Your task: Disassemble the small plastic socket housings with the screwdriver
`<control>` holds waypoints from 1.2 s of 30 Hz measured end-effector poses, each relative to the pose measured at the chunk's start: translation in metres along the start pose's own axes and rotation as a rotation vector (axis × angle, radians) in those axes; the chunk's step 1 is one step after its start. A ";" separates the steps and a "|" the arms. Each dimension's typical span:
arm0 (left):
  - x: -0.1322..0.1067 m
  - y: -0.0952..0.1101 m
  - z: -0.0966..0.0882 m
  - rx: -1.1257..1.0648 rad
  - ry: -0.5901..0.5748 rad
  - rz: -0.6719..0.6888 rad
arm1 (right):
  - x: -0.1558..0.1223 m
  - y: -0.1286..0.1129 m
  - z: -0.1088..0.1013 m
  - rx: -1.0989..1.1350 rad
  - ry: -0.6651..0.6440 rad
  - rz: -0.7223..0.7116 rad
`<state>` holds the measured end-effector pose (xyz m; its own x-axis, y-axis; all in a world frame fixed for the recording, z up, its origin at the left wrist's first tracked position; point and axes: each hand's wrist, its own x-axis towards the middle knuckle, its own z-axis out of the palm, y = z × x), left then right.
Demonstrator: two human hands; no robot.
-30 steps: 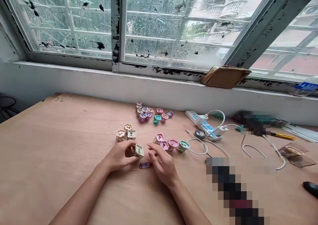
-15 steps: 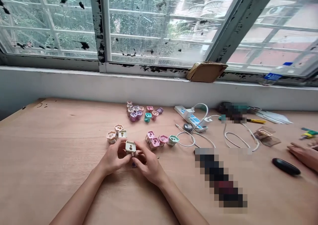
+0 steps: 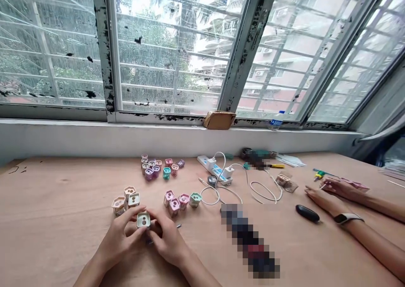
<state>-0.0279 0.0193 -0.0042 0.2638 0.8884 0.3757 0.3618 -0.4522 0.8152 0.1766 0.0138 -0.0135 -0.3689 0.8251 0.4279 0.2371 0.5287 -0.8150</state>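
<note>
Both my hands meet low in the head view. My left hand and my right hand grip a cream hexagonal plastic socket shell from either side, its holed face turned up. A small purple piece barely shows beneath my fingers, mostly hidden. A tiny metal pin lies just beyond my right hand. Close to my left hand stand several cream shells, and a row of pink and teal shells stands ahead of my right hand.
A cluster of coloured shells stands farther back on the plywood table. A power strip and white cables lie right of it. Another person's hands work at the right, near a black oval object.
The view has tilted upward, showing more window. My hands have closed in around the cream shell, now covering the purple piece. Another person's second hand and wrist have come into view at right.
</note>
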 end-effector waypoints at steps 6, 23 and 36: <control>0.000 -0.002 0.002 -0.050 0.023 -0.012 | 0.001 -0.003 -0.001 0.147 -0.027 0.052; 0.008 0.001 -0.002 -0.117 0.272 -0.015 | 0.001 0.012 0.000 0.002 0.022 0.046; 0.007 0.007 -0.003 -0.308 0.311 -0.052 | 0.004 0.010 -0.002 0.000 0.016 0.086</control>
<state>-0.0259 0.0224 0.0051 -0.0464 0.9123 0.4068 0.0722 -0.4031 0.9123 0.1789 0.0227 -0.0194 -0.3331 0.8705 0.3622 0.2671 0.4555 -0.8492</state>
